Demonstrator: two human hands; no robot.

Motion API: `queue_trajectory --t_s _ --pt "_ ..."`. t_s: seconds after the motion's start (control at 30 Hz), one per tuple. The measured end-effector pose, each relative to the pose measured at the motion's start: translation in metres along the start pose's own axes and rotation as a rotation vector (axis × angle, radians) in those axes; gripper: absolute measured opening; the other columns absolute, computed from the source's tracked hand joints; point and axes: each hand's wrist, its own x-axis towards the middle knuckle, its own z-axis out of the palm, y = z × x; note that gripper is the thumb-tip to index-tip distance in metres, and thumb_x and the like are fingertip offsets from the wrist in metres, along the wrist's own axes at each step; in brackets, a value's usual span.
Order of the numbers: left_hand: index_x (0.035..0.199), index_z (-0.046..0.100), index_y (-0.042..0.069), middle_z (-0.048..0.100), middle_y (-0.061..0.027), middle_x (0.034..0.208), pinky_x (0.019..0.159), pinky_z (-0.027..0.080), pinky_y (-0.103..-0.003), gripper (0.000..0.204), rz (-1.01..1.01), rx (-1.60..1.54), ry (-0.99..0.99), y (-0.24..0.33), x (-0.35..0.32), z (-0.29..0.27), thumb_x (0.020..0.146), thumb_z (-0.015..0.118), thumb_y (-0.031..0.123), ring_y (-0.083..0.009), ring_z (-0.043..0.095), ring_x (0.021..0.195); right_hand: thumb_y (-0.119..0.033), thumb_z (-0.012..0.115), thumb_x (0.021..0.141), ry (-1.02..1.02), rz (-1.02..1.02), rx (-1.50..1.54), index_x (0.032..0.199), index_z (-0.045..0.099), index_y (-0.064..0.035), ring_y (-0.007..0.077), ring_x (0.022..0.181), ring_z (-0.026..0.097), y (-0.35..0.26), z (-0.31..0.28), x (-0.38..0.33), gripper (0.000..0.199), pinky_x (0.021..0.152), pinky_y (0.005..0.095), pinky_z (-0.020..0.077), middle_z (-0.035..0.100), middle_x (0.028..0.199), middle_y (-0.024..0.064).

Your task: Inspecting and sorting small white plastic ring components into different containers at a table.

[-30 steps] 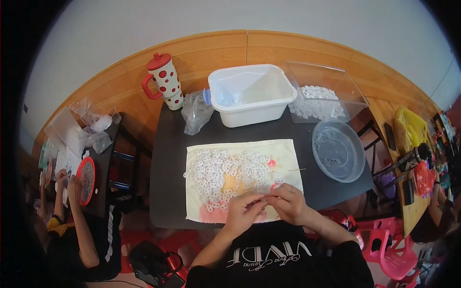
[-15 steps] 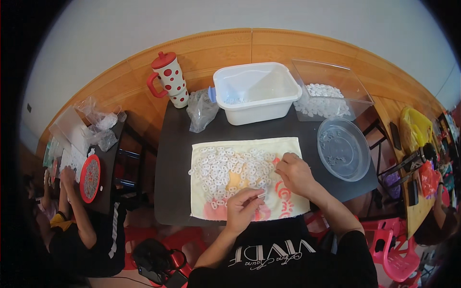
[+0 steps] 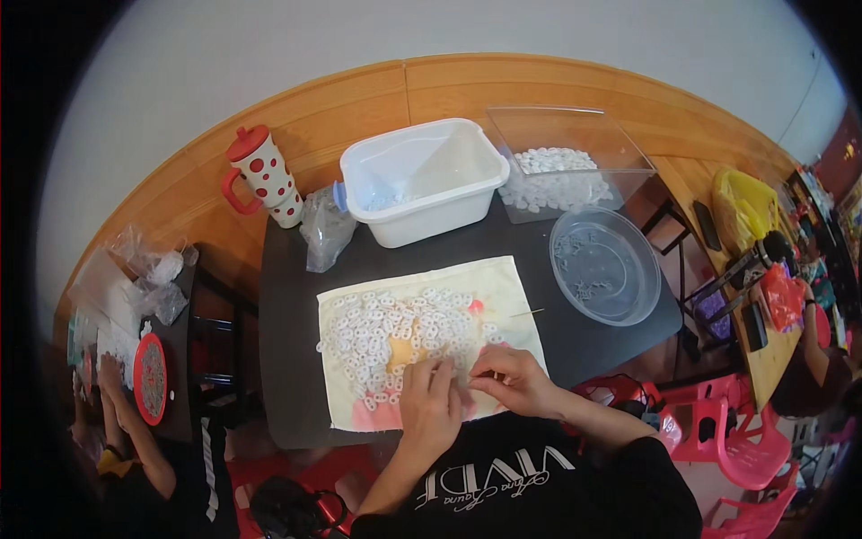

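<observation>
Many small white plastic pieces with two holes [image 3: 359, 337] lie spread over a cream towel [image 3: 503, 283] with pink and yellow print. My left hand [image 3: 429, 404] is closed at the towel's near edge, its fingers bunched and pointing away from me; whatever they hold is hidden. Close to its right, my right hand [image 3: 510, 379] pinches thumb and forefinger together, on something too small to make out. A thin, stick-like tool [image 3: 528, 313] lies across the towel's right edge, beyond the right hand.
At the back stand a white tub [image 3: 422, 216], a spotted tumbler [image 3: 268, 184], a plastic bag [image 3: 328, 229] and a clear box [image 3: 575, 166] of white pieces. A round clear tray [image 3: 620, 305] with small dark parts is at right. Another person's hands [image 3: 112, 377] work at left.
My right hand has moved down and left from the towel's right side, close to my left hand. The left fingertips have turned away, hiding the small white piece seen there before. The view has shifted right.
</observation>
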Motion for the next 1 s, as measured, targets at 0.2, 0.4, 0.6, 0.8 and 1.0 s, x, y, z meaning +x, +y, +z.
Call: queue_trajectory --t_s 0.2,0.4,0.6,0.8,1.0 --pt "0.115 0.067 -0.002 0.064 -0.0118 0.102 0.065 0.046 -0.023 0.038 -0.155 -0.686 -0.102 -0.001 -0.007 -0.001 0.078 0.067 -0.011 -0.0137 0.06 0.079 0.002 0.073 0.085 0.084 0.197 0.556 0.089 0.066 -0.0008 0.0073 0.075 0.059 0.006 0.01 -0.002 0.008 0.063 0.0224 0.048 0.064 0.088 0.0024" --pt "0.115 0.069 -0.001 0.065 -0.0112 0.099 0.064 0.045 -0.023 0.039 -0.113 -0.688 0.023 -0.005 -0.009 0.015 0.077 0.068 -0.01 -0.0136 0.058 0.076 0.004 0.07 0.086 0.158 0.244 0.695 0.091 0.069 -0.0009 0.0094 0.082 0.062 -0.004 0.008 -0.006 0.007 0.074 0.0234 0.0504 0.065 0.09 0.0034" --pt "0.109 0.069 -0.004 0.065 -0.0115 0.098 0.065 0.048 -0.024 0.025 -0.32 -0.887 0.006 -0.006 -0.012 0.023 0.085 0.064 -0.009 -0.0142 0.061 0.076 0.002 0.07 0.083 0.135 -0.038 -0.05 0.095 0.068 0.0021 0.0206 0.087 0.066 -0.011 -0.055 -0.005 0.012 0.069 0.0313 0.052 0.068 0.094 0.0113" --pt "0.106 0.068 -0.005 0.062 -0.0092 0.093 0.065 0.049 -0.024 0.018 -0.396 -1.051 0.037 -0.004 -0.007 0.021 0.089 0.062 -0.005 -0.0147 0.061 0.077 0.0 0.062 0.081 0.402 0.083 -0.788 0.091 0.068 0.0015 0.033 0.077 0.065 0.072 -0.212 0.02 0.012 0.067 0.0391 0.0519 0.064 0.088 0.0174" --pt "0.108 0.067 -0.006 0.058 -0.0071 0.091 0.067 0.047 -0.024 0.019 -0.085 -0.67 0.038 -0.002 -0.015 0.026 0.09 0.061 -0.005 -0.014 0.057 0.078 0.004 0.06 0.071 0.179 0.034 -1.009 0.09 0.068 -0.0019 0.0385 0.088 0.063 0.126 -0.262 0.036 0.021 0.079 0.0464 0.0502 0.064 0.088 0.0156"
